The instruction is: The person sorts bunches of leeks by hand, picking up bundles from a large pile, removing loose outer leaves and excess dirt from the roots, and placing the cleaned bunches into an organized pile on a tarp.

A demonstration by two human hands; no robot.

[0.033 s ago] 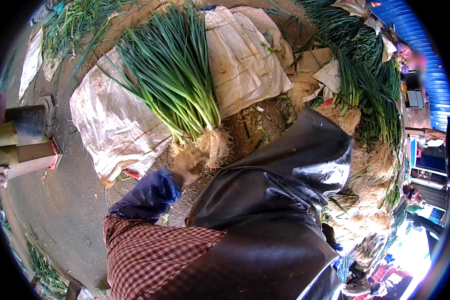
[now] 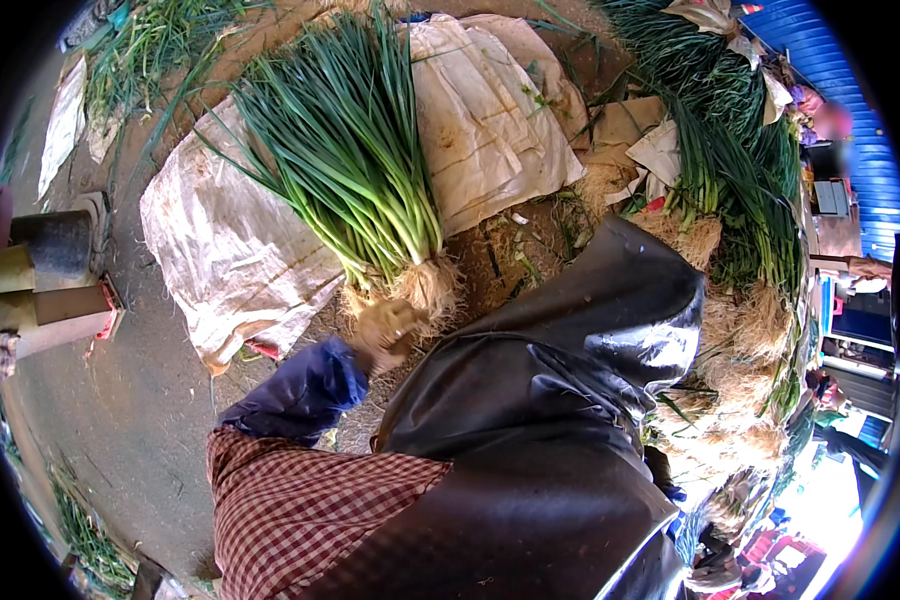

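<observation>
A large bunch of green onions (image 2: 370,170) lies with its leaves pointing away and its pale, bushy roots (image 2: 435,285) toward me. My left hand (image 2: 385,328), coming out of a blue cuff and a red checked sleeve, is at the root end on the left side. Motion blurs its fingers, so whether they grip the roots does not show. Beneath the bunch is a whitish woven sack (image 2: 230,230) spread on the ground. My right hand is out of sight. A black shiny apron (image 2: 530,400) covers my lap and knee.
More green onions (image 2: 740,170) are piled along the right, their roots (image 2: 740,370) facing me. Loose green leaves (image 2: 155,60) lie at the far left. A low box-like object (image 2: 70,315) stands on the left. Another folded sack (image 2: 480,110) lies right of the bunch.
My left hand has shifted slightly to the right and up along the roots. The bunch stays in place.
</observation>
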